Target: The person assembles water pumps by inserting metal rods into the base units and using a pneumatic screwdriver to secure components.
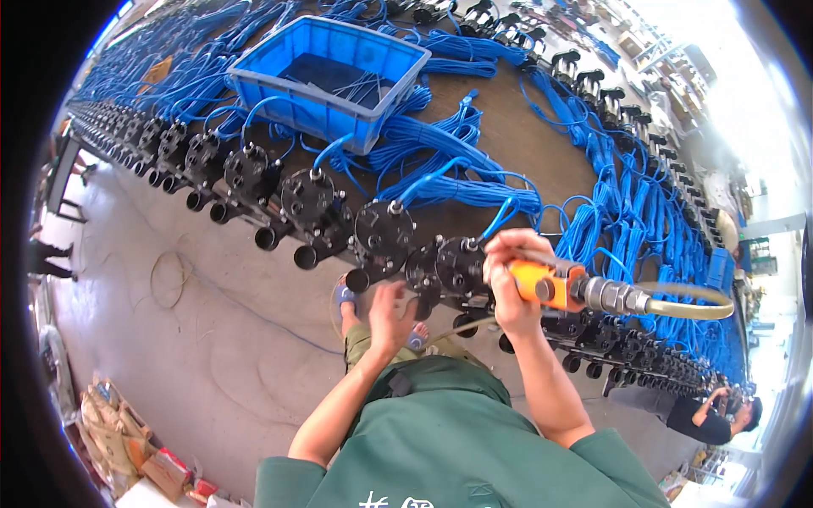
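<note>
My right hand (512,284) is wrapped round an orange air-powered tool (550,286), with metal fittings and a pale yellow hose (694,306) running off to the right. The tool's working end is hidden behind the fingers, close to a round black pump-like unit (461,267) with a blue cable on top. My left hand (394,320) is at the near side of the row, with thumb and fingers apart. It lies just below another black unit (385,237) and beside its short round outlet (358,280). Whether it touches the unit cannot be made out.
Black units line a long bench edge to both sides. Behind them, a blue plastic crate (330,85) with thin rods stands among coiled blue cables (457,140) on the brown tabletop (517,118). Another person (699,419) works at far right. Cartons (165,474) sit at lower left.
</note>
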